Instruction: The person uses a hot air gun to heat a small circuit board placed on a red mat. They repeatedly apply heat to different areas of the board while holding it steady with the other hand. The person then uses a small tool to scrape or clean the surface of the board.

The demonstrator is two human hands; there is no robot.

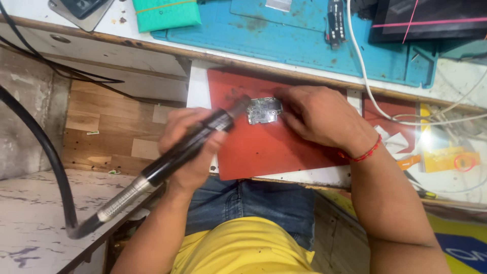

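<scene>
Board (264, 110), a small grey circuit piece, lies flat on the red mat (264, 149) near the mat's far edge, and both hands work at it. The left hand (190, 147) is closed in a full grip round a thick black wand (190, 144), whose metal nozzle points at the board's left edge, very near or just touching; I cannot tell which. The right hand (317, 114) rests on the mat with fingers curled down, fingertips pressing the board's right side to pin it; it holds nothing else that I can see. The wand's silver collar and heavy black hose (38, 147) trail off to the left, over a low white shelf. Beyond the mat, on the table, lie a blue work mat (304, 45), a green pad (165, 12), a white cable (365, 91) and a yellow packet (446, 155). As I judge it, the main risk is the fingertips: they sit just beside the nozzle's target, and if the wand runs hot they could be burned or flinch. A flinch, or a tug from the stiff hose, could swing the nozzle and skate the unclamped board off its spot. The mat overhangs the table edge above the lap, so a slid board could drop there.
</scene>
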